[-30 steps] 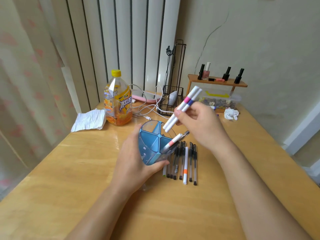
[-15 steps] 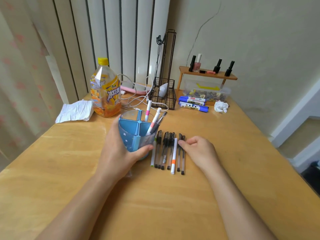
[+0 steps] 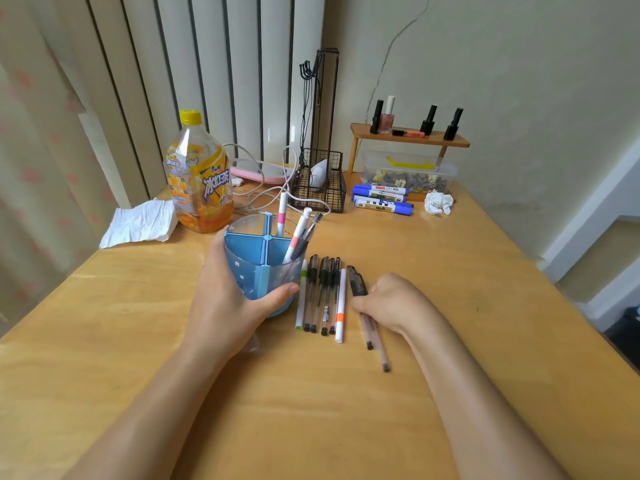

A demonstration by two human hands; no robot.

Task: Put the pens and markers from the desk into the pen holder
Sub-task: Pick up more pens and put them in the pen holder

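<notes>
Gripping 2 black gel pens [image 3: 369, 323] on the desk [image 3: 485, 271], right hand [image 3: 394, 303] must lift them into the blue pen holder [image 3: 258, 271], which the left hand [image 3: 221, 303] clasps.

The blue pen holder [image 3: 264, 268] stands upright mid-counter with three pens inside. More pens [image 3: 323, 296] lie flat just beside it.

Wooden desk [image 3: 450, 271] meets cracked wall [image 3: 485, 64] beside vertical blinds [image 3: 207, 64].
</notes>
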